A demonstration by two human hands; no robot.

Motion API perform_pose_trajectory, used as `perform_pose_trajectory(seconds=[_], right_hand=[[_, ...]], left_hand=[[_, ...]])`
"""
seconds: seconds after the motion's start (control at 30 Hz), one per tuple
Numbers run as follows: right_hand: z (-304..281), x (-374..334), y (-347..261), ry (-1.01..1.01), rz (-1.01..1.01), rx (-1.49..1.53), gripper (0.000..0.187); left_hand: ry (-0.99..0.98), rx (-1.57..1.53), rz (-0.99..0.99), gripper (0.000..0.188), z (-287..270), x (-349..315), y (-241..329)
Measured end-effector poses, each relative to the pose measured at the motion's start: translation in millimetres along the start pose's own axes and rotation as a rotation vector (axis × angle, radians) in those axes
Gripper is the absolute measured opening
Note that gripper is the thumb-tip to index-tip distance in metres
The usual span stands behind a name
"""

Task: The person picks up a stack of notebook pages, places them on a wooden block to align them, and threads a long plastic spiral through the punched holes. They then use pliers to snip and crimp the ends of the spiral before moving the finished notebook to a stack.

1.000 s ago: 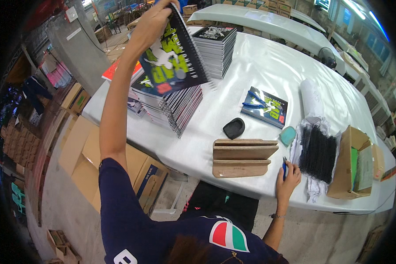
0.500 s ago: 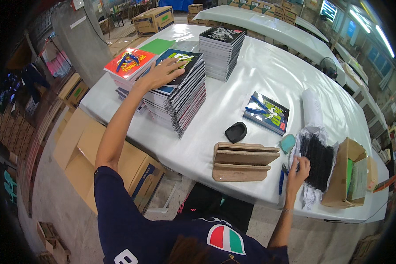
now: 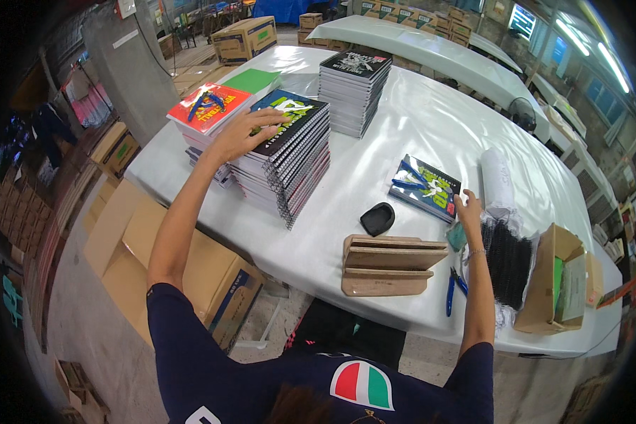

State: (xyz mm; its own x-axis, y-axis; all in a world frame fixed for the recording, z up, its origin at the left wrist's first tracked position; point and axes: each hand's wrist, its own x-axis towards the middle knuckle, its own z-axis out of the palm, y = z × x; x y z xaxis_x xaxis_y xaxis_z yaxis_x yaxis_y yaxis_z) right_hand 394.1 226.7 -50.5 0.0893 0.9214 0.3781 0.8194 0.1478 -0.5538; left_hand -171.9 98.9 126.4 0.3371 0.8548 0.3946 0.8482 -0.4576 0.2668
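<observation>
My left hand lies spread on top of a tall stack of spiral notebooks, dark-covered with a green and white print. At the right edge of a single notebook is my right hand, thumb and forefinger apart; whether it touches the cover is unclear. Blue shapes like plier handles cross that notebook. Under my right wrist a teal object is partly covered. Blue-handled pliers lie nearer the table edge. A slotted wooden stand and a black cup-shaped piece sit left of them.
Another notebook stack stands farther back. Orange-covered books and a green sheet are at the left. Black coils on white wrapping and an open carton take the right side. A large carton stands below the table's left edge.
My right hand has moved away from beside the pliers and black coils, up to the single notebook's right edge. My left hand stays on the stack, shifted slightly.
</observation>
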Motion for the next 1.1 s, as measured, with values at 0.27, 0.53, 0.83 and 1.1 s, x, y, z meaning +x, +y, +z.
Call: perform_pose_trajectory(seconds=[0.27, 0.53, 0.83, 1.1], right_hand=[[14, 5, -5, -0.240, 0.238, 0.150, 0.042], [10, -6, -7, 0.230, -0.041, 0.002, 0.034], [-4, -35, -36, 0.520, -0.037, 0.811, 0.025], [-58, -105, -36, 0.289, 0.205, 1.553, 0.038]], left_hand=[[0.026, -0.019, -0.069, 0.040, -2, -8, 5], [0.458, -0.010, -0.024, 0.032, -14, -11, 72], [0.512, -0.273, -0.016, 0.025, 59, -65, 183], [0.426, -0.599, -0.296, 0.024, 117, -114, 212]])
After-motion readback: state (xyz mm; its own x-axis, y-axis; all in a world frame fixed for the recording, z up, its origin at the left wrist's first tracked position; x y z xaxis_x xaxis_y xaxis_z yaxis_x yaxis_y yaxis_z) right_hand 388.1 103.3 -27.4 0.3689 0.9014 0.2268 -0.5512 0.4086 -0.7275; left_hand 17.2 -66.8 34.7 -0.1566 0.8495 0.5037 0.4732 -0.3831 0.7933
